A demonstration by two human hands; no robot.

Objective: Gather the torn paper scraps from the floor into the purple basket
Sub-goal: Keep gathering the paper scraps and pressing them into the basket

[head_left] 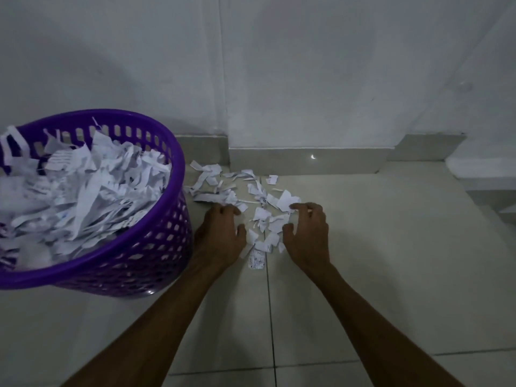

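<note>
A purple perforated basket (156, 247) stands at the left, heaped with torn white paper. More torn paper scraps (245, 194) lie scattered on the tiled floor just right of it, near the wall's base. My left hand (222, 236) rests palm down on the left side of the scraps, fingers curled over a few pieces. On the right side, my right hand (307, 233) has its fingers bent and spread, the fingertips touching scraps. A small clump of scraps (265, 227) sits between the two hands. Neither hand lifts anything.
A grey wall with a skirting board (307, 160) runs behind the scraps, stepping forward at a corner. A pale ledge or fixture (485, 174) juts in at the right. Light floor tiles stretch toward me under my forearms.
</note>
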